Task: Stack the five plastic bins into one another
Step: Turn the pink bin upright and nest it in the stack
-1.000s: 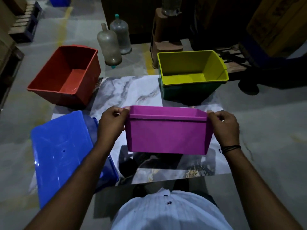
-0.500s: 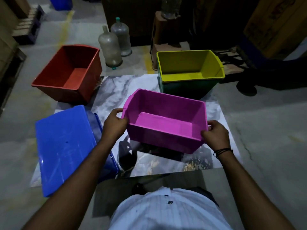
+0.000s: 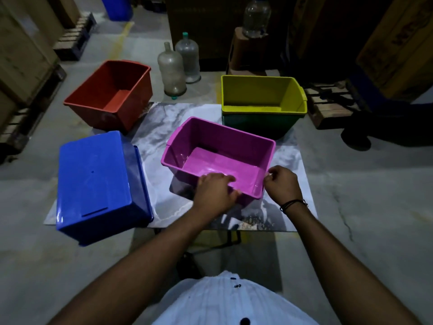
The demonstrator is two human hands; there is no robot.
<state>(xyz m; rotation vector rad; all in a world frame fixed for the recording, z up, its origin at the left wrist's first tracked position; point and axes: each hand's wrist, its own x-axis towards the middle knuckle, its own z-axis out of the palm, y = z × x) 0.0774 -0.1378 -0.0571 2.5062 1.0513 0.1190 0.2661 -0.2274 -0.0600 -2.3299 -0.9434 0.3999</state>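
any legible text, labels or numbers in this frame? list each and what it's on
No text can be read in this frame.
Dark print on the brown crate at upper right: too blurred and cropped to read.
The red bin, blue bin, pink bin, yellow bin and the two plastic jugs: no label or number visible.

From my hands, the yellow bin (image 3: 262, 95) stands at one o'clock with open marble mat (image 3: 199, 113) before it; the blue bin (image 3: 98, 179) blocks nine o'clock, the red bin (image 3: 110, 92) eleven.
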